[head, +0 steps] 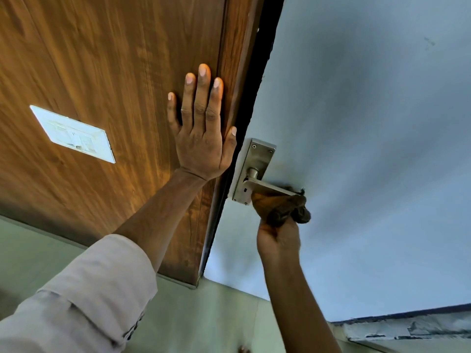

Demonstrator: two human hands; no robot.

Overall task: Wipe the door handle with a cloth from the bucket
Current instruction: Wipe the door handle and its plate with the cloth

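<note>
Left hand (pixel 201 138) flat on wood panel (pixel 102 72), left of door handle (pixel 265 186); cloth (pixel 283 207) under lever.

Honestly a lot is hard to read here. The right hand (pixel 276 235) is smeared by motion blur, and the dark cloth (pixel 288 208) bunched in it is just a fuzzy lump, so no telling its weave or how it's folded. The cloth covers the far end of the door handle (pixel 267 186). The white switch plate (pixel 72 133) on the wood panel (pixel 89 72) is too soft to make out its buttons. The left sleeve (pixel 84 301) runs off the bottom-left edge.
</note>
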